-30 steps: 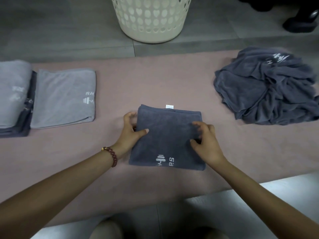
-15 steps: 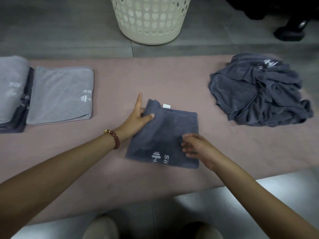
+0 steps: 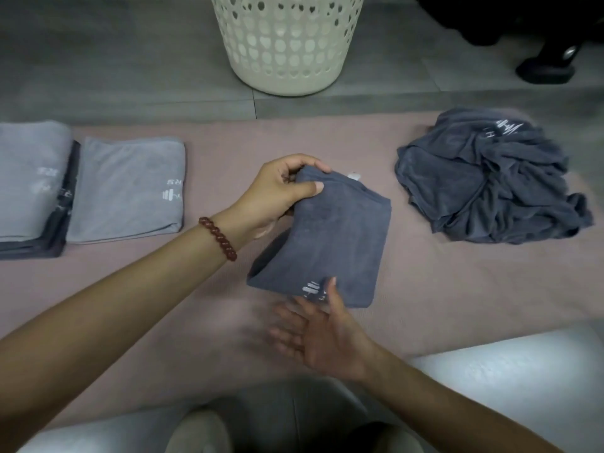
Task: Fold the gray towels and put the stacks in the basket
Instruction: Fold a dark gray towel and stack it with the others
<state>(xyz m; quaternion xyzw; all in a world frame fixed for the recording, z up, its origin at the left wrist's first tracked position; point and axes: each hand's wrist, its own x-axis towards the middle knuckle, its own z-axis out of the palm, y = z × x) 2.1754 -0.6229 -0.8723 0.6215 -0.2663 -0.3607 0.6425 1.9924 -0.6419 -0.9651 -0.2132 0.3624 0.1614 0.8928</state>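
A folded dark gray towel with a white logo is lifted off the pink mat at its far left corner. My left hand grips that corner, thumb on top. My right hand is blurred, palm up, fingers spread at the towel's near edge, its thumb touching the cloth by the logo. A folded light gray towel lies at the left, beside a stack of folded towels at the frame's left edge. The cream perforated basket stands on the floor beyond the mat.
A crumpled heap of dark gray towels lies on the right of the pink mat. A black shoe-like object sits on the gray floor at the top right. My knees show at the bottom.
My left hand has closed on the towel's far left corner and raised it off the mat. My right hand slid off the top of the towel to its near edge, palm up.
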